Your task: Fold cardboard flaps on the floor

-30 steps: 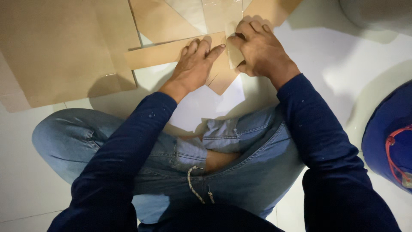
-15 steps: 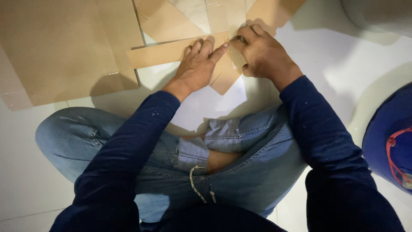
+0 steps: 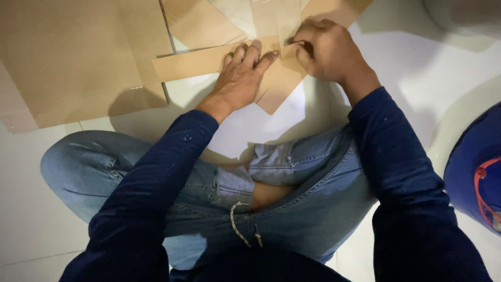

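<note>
Head view, looking straight down. A big flat cardboard sheet (image 3: pixel 78 57) fills the ten o'clock corner, smooth and tan with a dull shine, lying on the white tiled floor (image 3: pixel 417 78). More cardboard pieces (image 3: pixel 198 21) overlap at twelve o'clock, one pale and nearly translucent. At three o'clock a blue rounded object (image 3: pixel 475 167) with a red cord pokes in at the edge; what it is I can't tell. Down at six o'clock, crossed legs in ripped blue jeans (image 3: pixel 292 209) and dark navy sleeves take up the lower half and hide the floor there.

Now the work itself: a long narrow cardboard strip (image 3: pixel 193 61) runs from about ten o'clock towards centre-top, flat on the floor, its edges straight and cut clean. The left hand (image 3: pixel 241 75) lies on it, palm down, fingers spread and pressing, not curled round anything. Just at its one o'clock, the right hand (image 3: pixel 326 49) is bunched tight, fingertips pinching where the strip's end meets another piece. A diamond-shaped cardboard corner (image 3: pixel 279 96) juts out below both hands, partly covered by them.
</note>
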